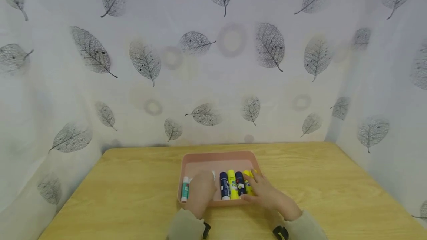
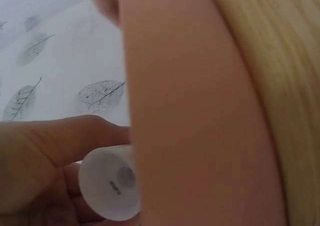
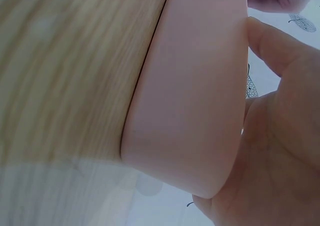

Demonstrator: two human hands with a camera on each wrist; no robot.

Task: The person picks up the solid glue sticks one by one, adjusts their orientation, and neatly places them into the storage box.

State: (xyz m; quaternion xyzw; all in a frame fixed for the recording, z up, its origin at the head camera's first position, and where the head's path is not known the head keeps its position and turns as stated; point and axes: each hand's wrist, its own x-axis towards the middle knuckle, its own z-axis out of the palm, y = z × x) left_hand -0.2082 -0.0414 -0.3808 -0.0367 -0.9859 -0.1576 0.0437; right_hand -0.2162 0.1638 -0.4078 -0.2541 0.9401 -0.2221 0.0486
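Observation:
A pink tray holds a row of glue sticks. My left hand is over its left half, fingers curled round a white-ended glue stick; most of that stick is hidden by the hand and the tray wall. To the left of this hand lies a green-and-white glue stick. My right hand rests at the tray's right end, fingers spread over the yellow glue stick there. Its thumb touches the front rim. Between the hands lie a navy glue stick, a yellow one and another navy one.
The tray stands on a wood-grain table, near the middle. Behind and at both sides hangs a pale curtain with a leaf print. Dark straps sit at both wrists below the sleeves.

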